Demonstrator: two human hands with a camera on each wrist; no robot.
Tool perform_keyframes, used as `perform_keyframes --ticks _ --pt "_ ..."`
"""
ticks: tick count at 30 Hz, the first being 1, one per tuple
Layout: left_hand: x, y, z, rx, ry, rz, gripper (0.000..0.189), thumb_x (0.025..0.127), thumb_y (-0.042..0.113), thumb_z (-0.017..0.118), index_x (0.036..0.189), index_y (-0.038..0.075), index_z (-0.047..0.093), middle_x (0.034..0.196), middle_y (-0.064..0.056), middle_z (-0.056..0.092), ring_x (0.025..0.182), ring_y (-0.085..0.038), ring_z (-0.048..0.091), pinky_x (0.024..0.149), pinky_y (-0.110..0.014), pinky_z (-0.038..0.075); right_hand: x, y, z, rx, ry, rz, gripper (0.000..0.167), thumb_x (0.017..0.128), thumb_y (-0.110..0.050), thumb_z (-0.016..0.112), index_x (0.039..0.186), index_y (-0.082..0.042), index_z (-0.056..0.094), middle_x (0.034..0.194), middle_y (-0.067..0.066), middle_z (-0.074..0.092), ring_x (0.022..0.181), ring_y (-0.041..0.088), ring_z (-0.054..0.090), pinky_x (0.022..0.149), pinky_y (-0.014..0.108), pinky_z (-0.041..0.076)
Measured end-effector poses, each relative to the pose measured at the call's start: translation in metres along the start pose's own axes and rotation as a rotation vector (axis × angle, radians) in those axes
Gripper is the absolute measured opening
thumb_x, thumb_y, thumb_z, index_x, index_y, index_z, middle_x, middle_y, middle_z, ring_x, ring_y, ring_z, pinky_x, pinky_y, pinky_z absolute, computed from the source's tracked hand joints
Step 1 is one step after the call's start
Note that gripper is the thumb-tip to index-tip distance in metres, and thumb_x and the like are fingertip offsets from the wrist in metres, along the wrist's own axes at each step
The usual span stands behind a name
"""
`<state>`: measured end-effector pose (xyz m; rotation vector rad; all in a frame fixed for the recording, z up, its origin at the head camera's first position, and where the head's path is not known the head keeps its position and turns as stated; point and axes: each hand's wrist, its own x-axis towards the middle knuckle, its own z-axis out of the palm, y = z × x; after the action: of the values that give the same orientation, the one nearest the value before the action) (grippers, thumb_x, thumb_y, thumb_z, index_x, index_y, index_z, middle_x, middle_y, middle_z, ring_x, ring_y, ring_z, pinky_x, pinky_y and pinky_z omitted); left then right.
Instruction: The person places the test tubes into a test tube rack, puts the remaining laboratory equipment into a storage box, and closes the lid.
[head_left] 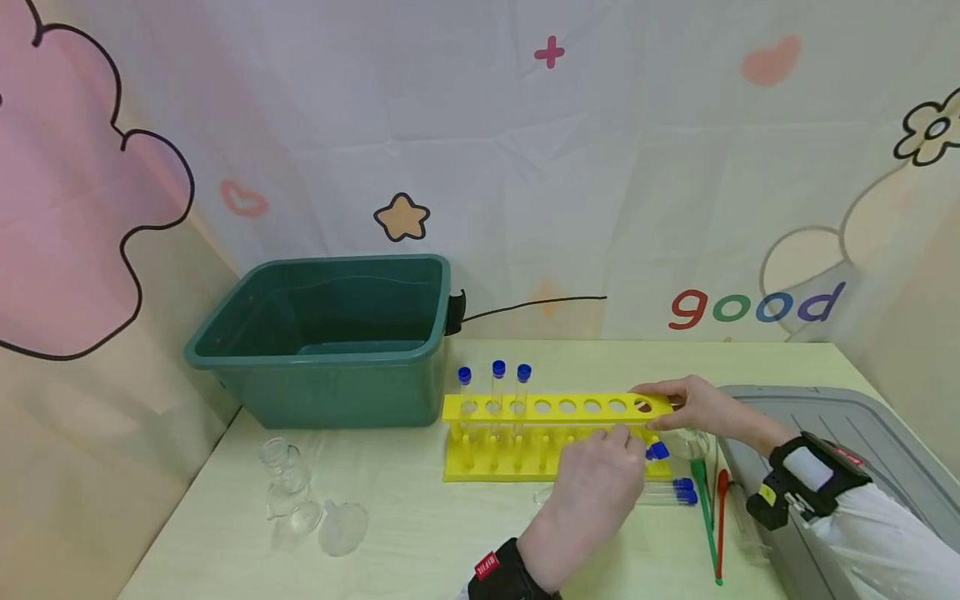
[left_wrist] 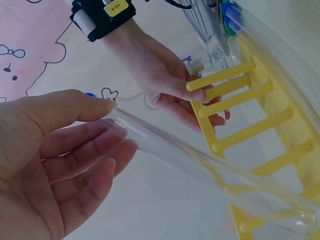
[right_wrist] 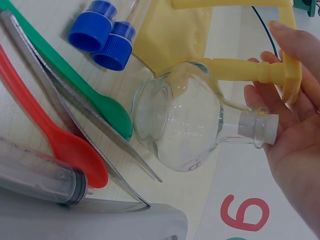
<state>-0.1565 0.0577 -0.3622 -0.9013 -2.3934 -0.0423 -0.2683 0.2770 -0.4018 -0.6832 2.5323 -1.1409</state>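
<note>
**Racking looks about half done**

Left hand (head_left: 600, 468) pinches a test tube (left_wrist: 160, 135), lower centre-right; right hand (head_left: 693, 404) grips the yellow rack (head_left: 495, 472), mid-frame. We count three racked tubes (head_left: 498, 379), two loose tubes (head_left: 660, 494) on the bench (head_left: 420, 533), lower right.

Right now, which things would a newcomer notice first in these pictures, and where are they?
The large green tub at the back left would probably draw the eye first. Next comes the bright yellow rack to its right, with three blue-capped tubes standing in its left end. The right hand grips the rack's right end, while the left hand, in front, pinches another clear tube.
</note>
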Motion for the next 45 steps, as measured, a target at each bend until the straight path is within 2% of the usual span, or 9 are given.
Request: perform_keyframes --ticks 5,10,14,19,26,33,38,45 --pt "0.000 -0.007 -0.001 -0.014 0.113 -0.034 0.007 0.079 0.018 0.068 0.073 0.013 0.068 0.066 0.005 0.052 0.046 -0.005 0.032 0.037 -0.014 0.020 0.000 -0.003 -0.001 -0.015 0.007 -0.014 0.054 0.080 -0.015 0.069 0.126 0.005 0.048 0.111 0.021 0.057 0.091 0.027 0.054 0.071 0.029 0.046" --pt "0.000 -0.011 -0.003 -0.064 0.192 -0.061 0.004 0.075 0.014 0.069 0.073 0.011 0.068 0.066 0.004 0.053 0.045 -0.004 0.033 0.038 -0.011 0.017 -0.001 -0.004 -0.001 -0.014 0.008 -0.017 0.052 0.081 -0.013 0.068 0.126 0.005 0.048 0.110 0.019 0.058 0.089 0.025 0.053 0.069 0.029 0.046" --pt "0.000 -0.014 -0.008 -0.097 0.246 -0.095 0.007 0.072 0.016 0.072 0.077 0.011 0.070 0.070 0.003 0.058 0.048 -0.004 0.044 0.040 -0.009 0.026 -0.001 -0.002 -0.002 0.002 0.005 -0.022 0.053 0.080 -0.015 0.069 0.126 0.005 0.049 0.110 0.018 0.058 0.088 0.025 0.053 0.070 0.029 0.046" --pt "0.000 -0.020 -0.018 -0.162 0.328 -0.148 0.016 0.072 0.018 0.076 0.085 0.010 0.070 0.077 0.002 0.061 0.059 -0.006 0.056 0.050 -0.010 0.040 -0.001 -0.002 -0.001 -0.020 0.012 -0.018 0.055 0.079 -0.019 0.070 0.125 0.005 0.050 0.110 0.017 0.058 0.085 0.024 0.053 0.068 0.028 0.046" --pt "-0.001 -0.036 -0.027 -0.382 0.484 -0.223 0.019 0.074 0.011 0.075 0.090 0.003 0.066 0.083 -0.004 0.062 0.069 -0.013 0.061 0.061 -0.013 0.044 -0.001 -0.003 -0.003 -0.022 -0.001 -0.028 0.055 0.080 -0.017 0.070 0.125 0.007 0.048 0.108 0.019 0.059 0.092 0.028 0.056 0.072 0.027 0.047" --pt "-0.003 -0.052 -0.025 -0.461 0.602 -0.268 0.018 0.075 0.006 0.073 0.090 0.000 0.065 0.082 -0.007 0.062 0.072 -0.016 0.062 0.062 -0.015 0.045 -0.001 -0.002 -0.003 -0.003 -0.018 -0.036 0.056 0.080 -0.018 0.069 0.126 0.006 0.048 0.107 0.018 0.059 0.095 0.030 0.055 0.073 0.027 0.047" --pt "-0.005 -0.059 -0.022 -0.510 0.638 -0.299 0.018 0.075 0.003 0.073 0.090 -0.001 0.064 0.081 -0.008 0.061 0.072 -0.017 0.061 0.063 -0.016 0.046 -0.001 0.000 -0.003 0.005 -0.024 -0.047 0.056 0.080 -0.016 0.069 0.126 0.006 0.047 0.107 0.017 0.060 0.095 0.029 0.055 0.072 0.027 0.047" --pt "-0.006 -0.063 -0.018 -0.545 0.633 -0.347 0.018 0.077 0.005 0.071 0.092 -0.001 0.064 0.084 -0.009 0.061 0.075 -0.017 0.061 0.067 -0.015 0.045 -0.001 0.001 -0.003 0.017 -0.024 -0.047 0.056 0.080 -0.017 0.069 0.127 0.005 0.047 0.108 0.018 0.059 0.096 0.029 0.055 0.073 0.026 0.047"
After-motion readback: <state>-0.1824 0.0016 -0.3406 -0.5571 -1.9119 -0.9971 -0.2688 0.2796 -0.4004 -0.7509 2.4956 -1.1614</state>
